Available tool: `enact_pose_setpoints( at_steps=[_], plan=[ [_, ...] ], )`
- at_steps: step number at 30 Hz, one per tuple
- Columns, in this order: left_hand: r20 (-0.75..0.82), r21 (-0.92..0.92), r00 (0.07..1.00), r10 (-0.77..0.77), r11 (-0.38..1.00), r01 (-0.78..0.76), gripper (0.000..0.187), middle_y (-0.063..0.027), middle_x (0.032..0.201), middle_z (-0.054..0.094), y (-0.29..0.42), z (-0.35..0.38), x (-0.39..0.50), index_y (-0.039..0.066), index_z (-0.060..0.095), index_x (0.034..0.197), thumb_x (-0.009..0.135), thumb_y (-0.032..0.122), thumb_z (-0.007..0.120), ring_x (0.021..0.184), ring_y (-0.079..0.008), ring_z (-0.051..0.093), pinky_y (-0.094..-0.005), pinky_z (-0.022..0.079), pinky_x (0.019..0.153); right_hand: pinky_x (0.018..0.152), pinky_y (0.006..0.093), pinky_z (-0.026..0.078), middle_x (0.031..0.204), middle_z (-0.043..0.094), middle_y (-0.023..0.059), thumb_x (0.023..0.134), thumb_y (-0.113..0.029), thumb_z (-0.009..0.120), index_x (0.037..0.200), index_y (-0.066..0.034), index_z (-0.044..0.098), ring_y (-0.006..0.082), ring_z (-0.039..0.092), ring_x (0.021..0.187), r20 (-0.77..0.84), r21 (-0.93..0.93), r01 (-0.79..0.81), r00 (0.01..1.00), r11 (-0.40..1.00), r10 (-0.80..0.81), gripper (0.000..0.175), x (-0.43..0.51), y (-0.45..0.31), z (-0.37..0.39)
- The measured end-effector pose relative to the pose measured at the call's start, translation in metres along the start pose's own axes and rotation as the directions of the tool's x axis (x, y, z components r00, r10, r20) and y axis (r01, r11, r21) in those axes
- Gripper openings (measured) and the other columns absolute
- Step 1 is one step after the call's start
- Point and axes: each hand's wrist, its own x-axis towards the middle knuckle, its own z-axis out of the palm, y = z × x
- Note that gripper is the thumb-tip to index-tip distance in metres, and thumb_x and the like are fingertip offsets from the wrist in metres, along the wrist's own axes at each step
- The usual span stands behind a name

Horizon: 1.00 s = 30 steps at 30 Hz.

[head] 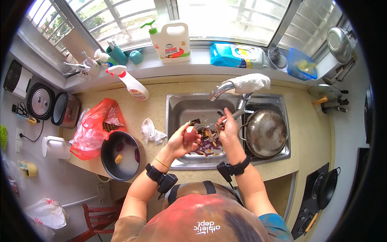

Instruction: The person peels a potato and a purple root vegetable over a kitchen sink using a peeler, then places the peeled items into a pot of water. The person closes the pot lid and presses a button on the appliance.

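Note:
My left hand (184,140) is closed around a red-skinned tuber (190,135), likely a sweet potato, over the left part of the steel sink (184,106). To its right, my right hand (229,127) grips a slim metal hand tool (223,122) that looks like a peeler; fingers and glare hide part of it. Purple and yellow peelings (208,148) lie scattered on the basin floor below both hands. Left of the sink, a dark-lined pot (121,171) holds cloudy water with several pieces, among them a peeled yellow tuber (118,158) and a purple one (119,147).
A chrome faucet (225,89) with a white cloth over it arches above the sink. An upturned steel pan (266,133) covers the sink's right side. A red plastic bag (102,121), a crumpled white cloth (152,131) and a spray bottle (133,86) are on the counter's left.

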Motion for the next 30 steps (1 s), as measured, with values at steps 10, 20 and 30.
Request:
enact_pose_setpoints(
  at_steps=[10, 20, 30],
  plan=[
    [-0.244, 0.441, 0.911, 0.332, 0.875, -0.201, 0.048, -0.0017, 0.054, 0.043, -0.029, 0.010, 0.008, 0.009, 0.052, 0.081, 0.092, 0.047, 0.025, 0.035, -0.0103, 0.030, -0.0216, 0.020, 0.032, 0.036, 0.0223, 0.036, 0.053, 0.044, 0.0007, 0.082, -0.020, 0.062, 0.069, -0.0093, 0.043, 0.0107, 0.042, 0.040, 0.116, -0.123, 0.144, 0.985, 0.982, -0.129, 0.025, -0.032, 0.034, 0.028],
    [-0.069, 0.526, 0.983, 0.169, 0.844, -0.108, 0.052, -0.0004, 0.049, 0.037, -0.026, -0.004, -0.020, 0.008, 0.051, 0.081, 0.092, 0.050, 0.022, 0.035, -0.0075, 0.025, -0.0208, 0.020, 0.032, 0.033, 0.0245, 0.034, 0.052, 0.042, 0.0012, 0.080, -0.021, 0.063, 0.073, -0.0062, 0.044, 0.0117, 0.041, 0.038, -0.234, -0.070, 0.222, 0.944, 0.973, -0.232, 0.024, 0.032, -0.004, -0.001],
    [-0.200, 0.329, 0.965, 0.170, 0.939, -0.098, 0.050, -0.0006, 0.057, 0.042, -0.027, 0.000, 0.009, 0.011, 0.050, 0.087, 0.091, 0.053, 0.024, 0.038, -0.0107, 0.032, -0.0209, 0.025, 0.034, 0.036, 0.0235, 0.038, 0.054, 0.044, 0.0007, 0.081, -0.018, 0.062, 0.070, -0.0105, 0.042, 0.0112, 0.044, 0.042, 0.107, -0.057, 0.128, 0.987, 0.990, -0.122, 0.025, -0.030, 0.014, 0.027]
  ],
)
